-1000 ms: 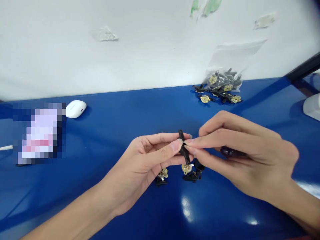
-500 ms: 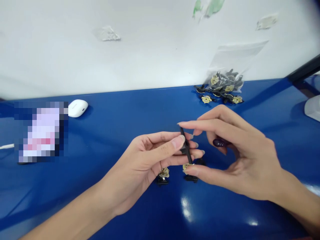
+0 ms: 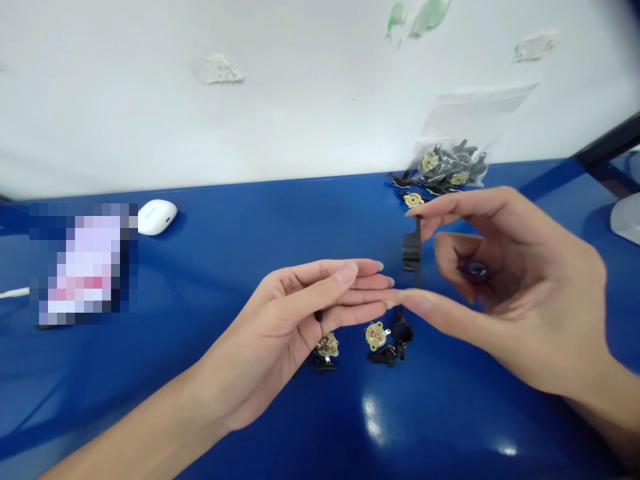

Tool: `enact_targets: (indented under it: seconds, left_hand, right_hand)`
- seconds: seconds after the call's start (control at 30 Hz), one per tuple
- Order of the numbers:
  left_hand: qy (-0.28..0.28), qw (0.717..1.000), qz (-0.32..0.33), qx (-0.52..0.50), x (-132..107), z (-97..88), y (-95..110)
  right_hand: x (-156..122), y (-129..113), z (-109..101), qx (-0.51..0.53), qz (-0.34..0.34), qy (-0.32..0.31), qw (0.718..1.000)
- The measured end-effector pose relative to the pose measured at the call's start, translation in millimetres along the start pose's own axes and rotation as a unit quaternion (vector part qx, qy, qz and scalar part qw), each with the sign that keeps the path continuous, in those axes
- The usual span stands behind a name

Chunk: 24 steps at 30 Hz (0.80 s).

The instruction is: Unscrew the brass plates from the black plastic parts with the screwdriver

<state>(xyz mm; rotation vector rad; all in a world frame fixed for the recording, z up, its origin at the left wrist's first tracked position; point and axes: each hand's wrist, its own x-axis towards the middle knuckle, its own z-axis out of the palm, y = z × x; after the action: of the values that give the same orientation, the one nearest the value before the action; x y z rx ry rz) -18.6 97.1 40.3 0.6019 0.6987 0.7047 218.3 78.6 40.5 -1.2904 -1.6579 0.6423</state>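
My right hand (image 3: 530, 293) pinches a thin black plastic part (image 3: 412, 252) upright between thumb and forefinger. A glossy dark purple round thing (image 3: 474, 269) shows by its curled fingers; whether it is held or worn I cannot tell. My left hand (image 3: 305, 300) is open, its fingers stretched out and its thumb lying over them, just left of the black part. Below the hands on the blue table lie a brass-coloured round piece (image 3: 377, 336), a second such piece (image 3: 327, 345) partly behind my left hand, and a black ring-shaped part (image 3: 402, 331).
A clear plastic bag (image 3: 450, 163) of black and brass-coloured parts leans on the white wall at the back, with loose parts (image 3: 413, 199) before it. A white earbud case (image 3: 157, 217) and a blurred-out phone (image 3: 85, 263) lie left on the blue table (image 3: 240, 227).
The black part has passed from my left hand to my right, which has moved up and to the right with it. My left hand has stayed nearly in place.
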Motion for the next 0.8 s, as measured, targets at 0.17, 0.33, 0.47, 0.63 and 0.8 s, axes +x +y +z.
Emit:
enact_targets:
  seconds: [0.17,0.33,0.47,0.63,0.8]
  left_hand:
    - [0.006,0.999,0.031,-0.018,0.1,0.1,0.6]
    - [0.015,0.998,0.05,-0.033,1.7,-0.6,0.2]
    - [0.015,0.999,0.045,-0.011,3.1,-1.5,-1.3]
    - [0.003,1.0,0.018,0.015,1.1,2.8,-3.9]
    - [-0.04,0.999,-0.006,0.034,-2.8,6.1,-2.7]
  right_hand:
    - [7.4,4.4,-0.7,-0.017,0.035,-0.015,0.999]
    - [6.4,5.4,0.1,-0.006,0.039,0.004,0.999]
    - [2.7,2.7,1.1,0.002,0.033,0.03,0.999]
    - [-4.9,-3.2,1.1,0.031,0.008,0.002,0.999]
    - [-9.9,-1.7,5.5,0.021,-0.032,-0.056,0.998]
